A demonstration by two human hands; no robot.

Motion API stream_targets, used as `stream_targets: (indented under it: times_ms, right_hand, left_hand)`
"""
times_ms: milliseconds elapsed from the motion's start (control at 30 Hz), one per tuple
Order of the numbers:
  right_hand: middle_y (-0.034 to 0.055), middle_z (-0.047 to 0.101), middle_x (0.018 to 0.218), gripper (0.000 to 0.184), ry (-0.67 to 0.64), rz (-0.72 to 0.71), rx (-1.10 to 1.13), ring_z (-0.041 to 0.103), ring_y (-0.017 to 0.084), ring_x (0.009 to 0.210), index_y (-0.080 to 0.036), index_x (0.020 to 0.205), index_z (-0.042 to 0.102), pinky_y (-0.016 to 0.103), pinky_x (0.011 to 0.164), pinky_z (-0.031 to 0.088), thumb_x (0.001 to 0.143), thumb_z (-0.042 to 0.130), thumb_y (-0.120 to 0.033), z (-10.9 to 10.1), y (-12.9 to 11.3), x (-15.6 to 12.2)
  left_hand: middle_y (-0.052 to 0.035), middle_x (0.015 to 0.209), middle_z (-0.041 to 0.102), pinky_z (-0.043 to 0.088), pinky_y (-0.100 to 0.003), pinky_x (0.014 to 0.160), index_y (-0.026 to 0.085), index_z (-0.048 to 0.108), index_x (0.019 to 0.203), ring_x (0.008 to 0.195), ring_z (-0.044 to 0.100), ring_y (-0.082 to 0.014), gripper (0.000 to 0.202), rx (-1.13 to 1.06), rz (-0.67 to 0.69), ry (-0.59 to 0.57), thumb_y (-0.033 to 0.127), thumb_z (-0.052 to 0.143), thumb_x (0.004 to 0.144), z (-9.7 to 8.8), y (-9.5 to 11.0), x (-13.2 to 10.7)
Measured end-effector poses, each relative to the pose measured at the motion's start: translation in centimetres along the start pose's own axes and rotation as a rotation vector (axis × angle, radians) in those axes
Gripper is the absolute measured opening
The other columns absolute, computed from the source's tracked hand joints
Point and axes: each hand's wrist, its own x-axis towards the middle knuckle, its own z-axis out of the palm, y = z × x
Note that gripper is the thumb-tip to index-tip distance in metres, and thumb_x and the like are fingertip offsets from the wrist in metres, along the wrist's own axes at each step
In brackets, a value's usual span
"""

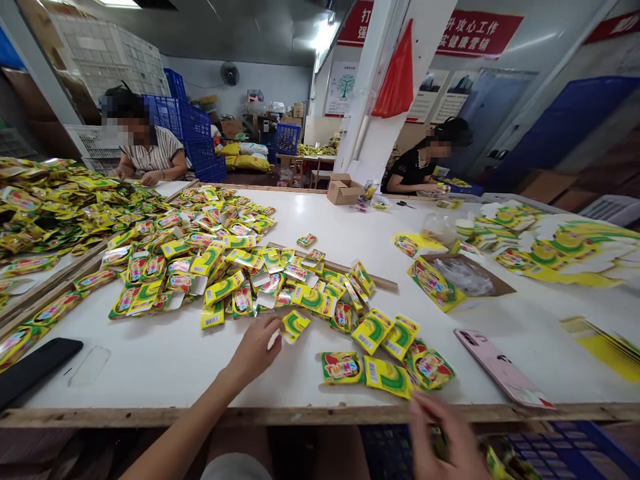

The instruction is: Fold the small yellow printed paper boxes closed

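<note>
My left hand reaches to the front of the heap, its thumb and forefinger closed on the left end of a small yellow box. Low at the right, my right hand is smeared by motion. Its fingertips are at the right corner of a yellow-green box lying flat near the table edge; whether they grip it I cannot tell. A box with its printed fruit side up lies to the left of that one. Beside them on the right rests another printed box. The heap of small boxes spreads behind my left hand.
A pink phone and an open carton with clear plastic lie right. Flat yellow packaging is stacked beyond. A black phone lies left. A wooden strip crosses the table. Two people sit opposite.
</note>
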Motion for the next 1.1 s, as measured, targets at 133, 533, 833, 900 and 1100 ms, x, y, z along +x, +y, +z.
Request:
stream_targets:
  times_ms: [133,533,833,900,1100]
  right_hand:
    - [0.0101,0.061,0.115,0.022,-0.366,-0.071,0.206,0.057,0.025,0.108,-0.024,0.111,0.060,0.041,0.091,0.048,0.090,0.051,-0.025,8.9,-4.4,-1.2]
    - [0.0081,0.059,0.120,0.029,-0.548,-0.008,0.281,0.055,0.024,0.114,-0.024,0.116,0.057,0.042,0.096,0.048,0.089,0.049,-0.020,13.2,-4.3,-2.0]
    - [0.0084,0.067,0.104,0.028,-0.565,0.231,0.597,0.065,0.021,0.094,-0.021,0.117,0.049,0.032,0.077,0.054,0.090,0.053,-0.028,14.7,-5.8,-1.7]
    - [0.0092,0.067,0.101,0.031,-0.556,0.359,0.676,0.066,0.020,0.087,-0.020,0.116,0.047,0.029,0.068,0.054,0.088,0.054,-0.032,15.1,-5.7,-2.2]
    - [0.0029,0.067,0.085,0.028,-0.688,0.382,0.738,0.065,0.019,0.077,-0.022,0.111,0.054,0.027,0.066,0.052,0.085,0.055,-0.031,15.2,-5.4,-2.3]
  left_hand:
    - [-0.0071,0.096,0.065,0.049,-0.037,0.081,0.021,0.059,0.093,0.093,0.060,-0.0223,0.017,-0.008,0.021,0.027,0.013,0.044,0.090,-2.3,1.2,-0.7]
    - [-0.0107,0.109,0.068,0.049,-0.043,0.090,0.019,0.064,0.101,0.106,0.060,-0.0253,0.020,0.005,0.051,-0.015,0.011,0.052,0.087,-0.3,-0.1,-1.0]
    - [-0.0053,0.102,0.065,0.048,-0.034,0.080,0.023,0.058,0.105,0.093,0.061,-0.0201,0.017,-0.311,-0.130,0.091,0.023,0.054,0.089,-2.9,3.4,-0.5]
    - [-0.0071,0.111,0.061,0.049,-0.034,0.081,0.023,0.050,0.111,0.097,0.062,-0.0203,0.027,-0.471,-0.234,0.200,0.025,0.058,0.086,-1.7,2.7,-1.4]
    - [-0.0026,0.094,0.062,0.051,-0.030,0.073,0.022,0.050,0.108,0.080,0.064,-0.0165,0.022,-0.744,-0.360,0.074,0.028,0.057,0.087,0.3,1.6,-4.5]
